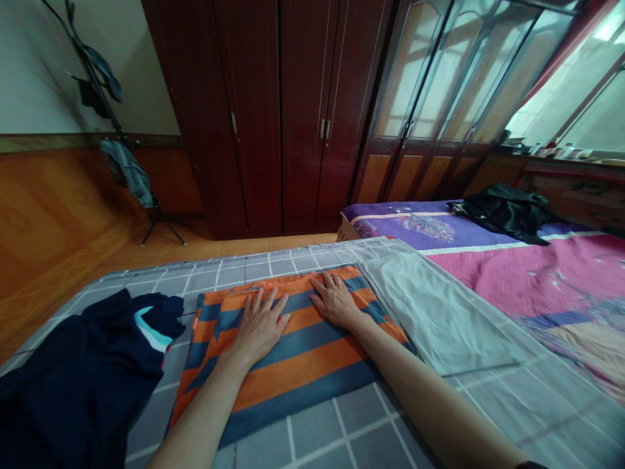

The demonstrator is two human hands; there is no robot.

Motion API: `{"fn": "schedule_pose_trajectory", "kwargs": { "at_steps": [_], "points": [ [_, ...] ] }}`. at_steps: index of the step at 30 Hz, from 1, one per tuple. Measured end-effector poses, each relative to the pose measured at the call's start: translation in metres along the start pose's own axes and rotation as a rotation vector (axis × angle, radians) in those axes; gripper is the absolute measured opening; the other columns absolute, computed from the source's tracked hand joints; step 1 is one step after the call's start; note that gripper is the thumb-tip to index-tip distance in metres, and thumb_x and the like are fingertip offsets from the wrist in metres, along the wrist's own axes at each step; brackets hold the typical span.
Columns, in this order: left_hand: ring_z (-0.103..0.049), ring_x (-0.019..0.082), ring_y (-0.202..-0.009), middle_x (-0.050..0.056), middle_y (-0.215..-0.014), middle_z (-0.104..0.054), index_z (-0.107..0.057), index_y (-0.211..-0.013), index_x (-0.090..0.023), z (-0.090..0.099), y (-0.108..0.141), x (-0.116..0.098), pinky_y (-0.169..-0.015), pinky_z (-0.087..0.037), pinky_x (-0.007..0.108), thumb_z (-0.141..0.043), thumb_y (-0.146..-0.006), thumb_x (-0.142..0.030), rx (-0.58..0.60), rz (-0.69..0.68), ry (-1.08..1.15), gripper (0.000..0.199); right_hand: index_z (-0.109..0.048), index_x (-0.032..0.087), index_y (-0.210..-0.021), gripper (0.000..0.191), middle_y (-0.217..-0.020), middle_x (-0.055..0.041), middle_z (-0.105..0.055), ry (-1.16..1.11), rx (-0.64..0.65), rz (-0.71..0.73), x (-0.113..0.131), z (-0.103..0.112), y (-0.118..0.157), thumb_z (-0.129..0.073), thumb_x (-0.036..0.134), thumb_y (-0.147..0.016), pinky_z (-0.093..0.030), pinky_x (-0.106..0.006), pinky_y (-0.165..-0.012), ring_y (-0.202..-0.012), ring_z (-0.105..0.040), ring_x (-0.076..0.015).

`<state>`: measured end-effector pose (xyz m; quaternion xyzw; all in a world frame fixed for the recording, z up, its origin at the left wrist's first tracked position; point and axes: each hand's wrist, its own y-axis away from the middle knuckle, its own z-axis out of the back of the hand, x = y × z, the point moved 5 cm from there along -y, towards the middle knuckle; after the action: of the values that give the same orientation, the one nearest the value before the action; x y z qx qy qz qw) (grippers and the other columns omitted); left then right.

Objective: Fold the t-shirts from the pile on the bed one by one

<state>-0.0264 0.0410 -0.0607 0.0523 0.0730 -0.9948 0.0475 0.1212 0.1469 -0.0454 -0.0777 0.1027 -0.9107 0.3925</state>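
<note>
Orange and slate-blue stripes ran across a folded garment (312, 342), which lay flat on a grey checked sheet (303, 433), its far side near the sheet's far edge. The left hand (262, 322) rested palm down on its left half, wrist low, the fingers spread apart and pointing toward that far edge, the thumb held out to the right. The right hand (336, 301) lay palm down nearer the garment's far right corner, its fingers slightly apart and angled far-left, thumb separated; neither hand clamped the fabric. Both bare forearms slanted inward, the right one crossing the garment's right side. A pale grey folded cloth (439, 316) lay alongside the garment's right edge, and a rumpled navy garment (73, 374) lay toward the sheet's left edge.
</note>
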Motion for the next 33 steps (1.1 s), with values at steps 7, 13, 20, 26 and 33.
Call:
{"fn": "schedule_pose_trajectory", "kwargs": {
  "at_steps": [7, 13, 20, 26, 33],
  "points": [
    [-0.012, 0.035, -0.141, 0.004, -0.153, -0.023, -0.034, -0.142, -0.034, 0.003, 0.0, -0.003, -0.11, -0.013, 0.056, -0.036, -0.094, -0.043, 0.096, 0.055, 0.013, 0.049, -0.042, 0.031, -0.139, 0.049, -0.147, -0.0136, -0.029, -0.012, 0.093, 0.031, 0.0, -0.01, 0.003, -0.04, 0.047, -0.092, -0.02, -0.056, -0.103, -0.131, -0.028, -0.0399],
    [-0.011, 0.036, -0.14, 0.005, -0.153, -0.023, -0.034, -0.142, -0.033, 0.004, 0.001, -0.003, -0.11, -0.014, 0.057, -0.037, -0.093, -0.042, 0.081, 0.034, 0.016, 0.05, -0.042, 0.032, -0.139, 0.052, -0.151, -0.0112, -0.024, -0.05, 0.107, 0.086, 0.004, -0.004, 0.004, -0.039, 0.053, -0.091, -0.017, -0.057, -0.105, -0.133, -0.024, -0.0384],
    [-0.013, 0.037, -0.14, 0.005, -0.152, -0.027, -0.038, -0.14, -0.035, 0.0, 0.0, -0.001, -0.109, -0.014, 0.059, -0.037, -0.093, -0.043, 0.04, 0.023, 0.025, 0.048, -0.042, 0.032, -0.139, 0.051, -0.152, -0.0104, -0.022, -0.09, 0.138, 0.195, 0.008, -0.003, 0.004, -0.042, 0.051, -0.091, -0.018, -0.057, -0.106, -0.136, -0.02, -0.0361],
    [-0.011, 0.036, -0.141, 0.006, -0.152, -0.027, -0.043, -0.137, -0.032, 0.0, -0.002, -0.002, -0.11, -0.012, 0.06, -0.04, -0.091, -0.04, 0.027, 0.029, 0.039, 0.047, -0.041, 0.03, -0.139, 0.051, -0.151, -0.0107, -0.025, -0.133, 0.149, 0.313, 0.019, 0.003, 0.005, -0.041, 0.05, -0.092, -0.019, -0.052, -0.108, -0.137, -0.019, -0.0324],
    [-0.013, 0.037, -0.14, 0.006, -0.152, -0.027, -0.04, -0.139, -0.037, 0.001, -0.002, -0.001, -0.109, -0.013, 0.061, -0.041, -0.091, -0.042, 0.041, 0.026, 0.066, 0.048, -0.041, 0.031, -0.139, 0.053, -0.152, -0.0114, -0.021, -0.151, 0.187, 0.307, 0.019, 0.003, 0.004, -0.043, 0.051, -0.091, -0.019, -0.053, -0.108, -0.138, -0.014, -0.0362]
  ]
}}
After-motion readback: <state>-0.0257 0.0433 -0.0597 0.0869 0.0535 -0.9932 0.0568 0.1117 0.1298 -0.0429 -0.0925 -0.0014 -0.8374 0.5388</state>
